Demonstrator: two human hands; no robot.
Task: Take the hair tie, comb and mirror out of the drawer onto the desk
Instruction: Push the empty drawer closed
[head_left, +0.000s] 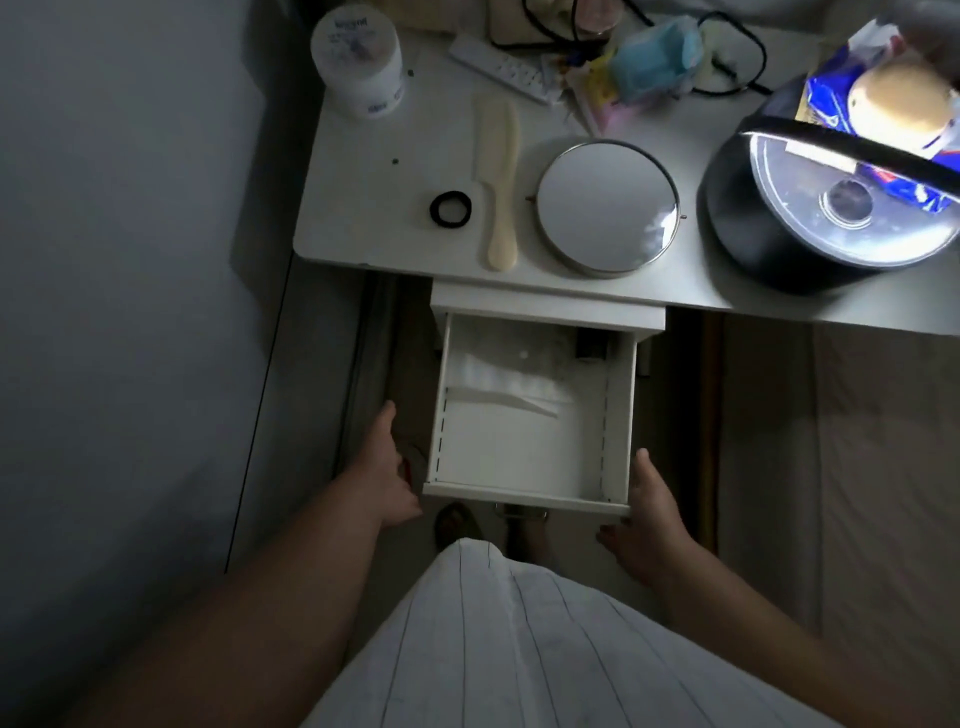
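A black hair tie (450, 209), a cream comb (498, 182) and a round metal-rimmed mirror (609, 206) lie side by side on the white desk (374, 208). Below the desk edge the white drawer (621, 415) stands pulled out, with white paper and a small dark item at its back. My left hand (387, 470) is at the drawer's front left corner, fingers apart. My right hand (649, 514) is at the front right corner, thumb along the drawer's side. Neither hand holds a loose object.
A white jar (358, 57) stands at the desk's back left. A remote (498, 65), cables and a blue bag (654, 54) clutter the back. A black cooker with a glass lid (831, 208) sits at right. A bed (841, 467) lies right of the drawer.
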